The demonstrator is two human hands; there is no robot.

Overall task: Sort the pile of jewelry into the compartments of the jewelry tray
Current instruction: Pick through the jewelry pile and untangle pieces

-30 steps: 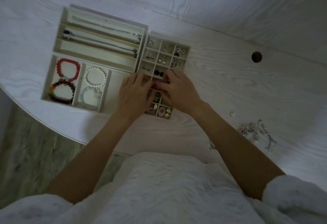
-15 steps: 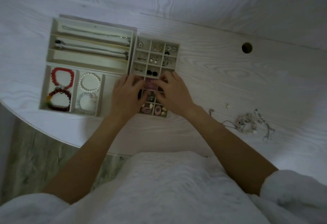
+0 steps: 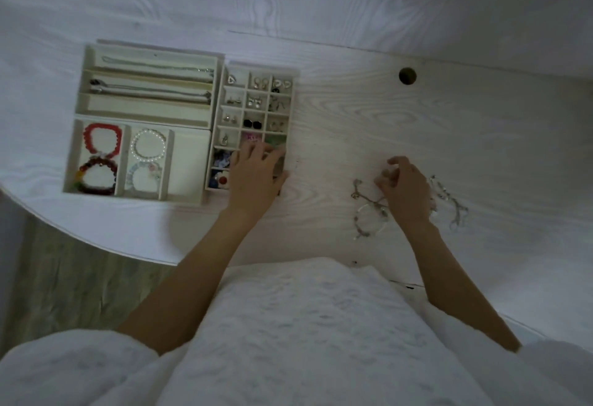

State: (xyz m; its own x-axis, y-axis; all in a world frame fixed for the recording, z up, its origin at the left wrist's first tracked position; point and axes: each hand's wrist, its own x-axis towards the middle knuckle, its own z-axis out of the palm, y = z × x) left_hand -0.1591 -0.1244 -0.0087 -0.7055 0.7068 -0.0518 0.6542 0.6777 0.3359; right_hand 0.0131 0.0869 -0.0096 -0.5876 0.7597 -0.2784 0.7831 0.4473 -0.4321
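The cream jewelry tray comes in three parts. The grid of small compartments [image 3: 221, 107] holds earrings and small colourful pieces. The long section [image 3: 147, 108] holds necklaces, and the lower section [image 3: 190, 165] holds bead and pearl bracelets. My left hand [image 3: 253, 176] lies flat on the grid's lower right compartments, fingers spread, holding nothing. My right hand [image 3: 407, 190] hovers over the loose pile of silvery jewelry [image 3: 369, 213] on the desk to the right. Its fingers are curled at the pile's top, and whether they pinch a piece is hidden.
More thin chains [image 3: 451, 202] lie just right of my right hand. A round cable hole [image 3: 407, 75] sits at the back of the white wood-grain desk [image 3: 337, 123]. The desk's curved front edge runs lower left, with floor beyond. My white fluffy garment fills the foreground.
My right hand left the grid tray and moved right to the jewelry pile. My left hand stayed on the grid's lower compartments. The view shifted so the pile is more central.
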